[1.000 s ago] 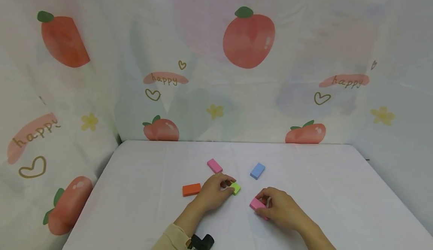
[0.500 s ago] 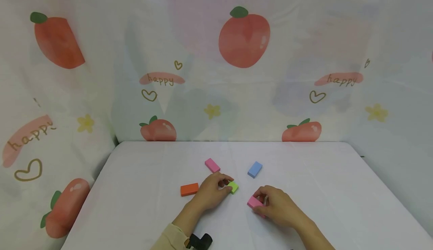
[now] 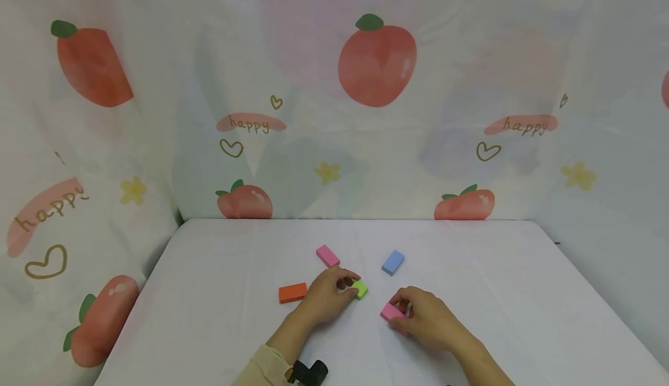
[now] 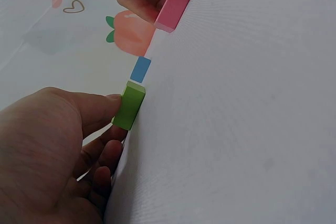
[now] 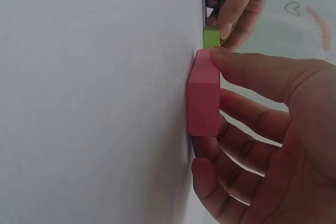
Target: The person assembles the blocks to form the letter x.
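While we have the left hand (image 3: pixel 326 296) pinching the green block (image 4: pixel 129 106) between thumb and fingers, the right hand (image 3: pixel 430 319) grips the near pink block (image 5: pixel 203 106) the same way. Both blocks are at the surface (image 3: pixel 219 339) with a gap between them, green block farther out and to the left. We can't tell whether either one bears fully on the surface or is slightly raised.

Risks as we read it:

- Left side is tight. The orange block (image 3: pixel 291 293) is right by the left hand, and the far pink block (image 3: pixel 327 256) is just beyond its knuckles. We could knock either one with a small sideways or outward swing.
- The green block looks short in the pinch, so off-centre thumb pressure could twist it or squeeze it out.
- The near pink block sticks out past the fingertips on one end. If that end catches the surface, we'd expect it to pivot; if let go tilted, it would likely land skewed.
- Should the hands come together, fingers could collide.
- The blue block (image 3: pixel 393 263) lies beyond both hands, untouched. Low risk unless we overreach.
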The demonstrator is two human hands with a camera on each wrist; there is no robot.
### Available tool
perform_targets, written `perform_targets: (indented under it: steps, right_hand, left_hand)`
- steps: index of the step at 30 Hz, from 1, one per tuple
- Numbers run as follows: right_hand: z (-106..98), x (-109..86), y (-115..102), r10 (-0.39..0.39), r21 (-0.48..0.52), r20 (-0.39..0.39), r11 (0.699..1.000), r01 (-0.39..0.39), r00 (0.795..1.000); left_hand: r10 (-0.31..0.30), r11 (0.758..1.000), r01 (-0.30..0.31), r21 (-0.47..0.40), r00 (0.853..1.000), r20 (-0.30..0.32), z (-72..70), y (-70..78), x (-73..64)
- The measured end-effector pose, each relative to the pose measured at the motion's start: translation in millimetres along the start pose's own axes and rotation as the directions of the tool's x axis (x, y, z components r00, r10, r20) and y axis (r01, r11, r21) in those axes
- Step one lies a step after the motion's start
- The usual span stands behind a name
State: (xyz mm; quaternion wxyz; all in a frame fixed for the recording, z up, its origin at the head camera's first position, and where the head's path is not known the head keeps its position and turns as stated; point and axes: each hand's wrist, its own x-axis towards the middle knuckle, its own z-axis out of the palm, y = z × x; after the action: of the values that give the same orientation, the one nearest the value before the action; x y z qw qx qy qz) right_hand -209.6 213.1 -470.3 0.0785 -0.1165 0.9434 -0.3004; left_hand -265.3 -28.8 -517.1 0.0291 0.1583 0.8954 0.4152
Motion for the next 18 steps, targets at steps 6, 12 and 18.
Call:
perform_targets:
  steps: [6,12,18]
  right_hand:
    - [0.7,0.5,-1.5,0.008,-0.008,-0.004,1.000,-0.008,1.000]
    - [1.2,1.4,-2.8,-0.007,-0.016,-0.008,1.000,0.007,1.000]
    - [2.6,3.2,-3.5,-0.008,-0.030,-0.017,1.000,0.008,1.000]
  left_hand:
    - [0.010,1.000,-0.010,0.000,1.000,-0.004,-0.7,0.2,-0.6]
    - [0.013,1.000,-0.013,-0.004,1.000,-0.004,-0.2,-1.4,-0.1]
    - [0.011,1.000,-0.011,-0.005,1.000,-0.001,1.0,-2.7,0.6]
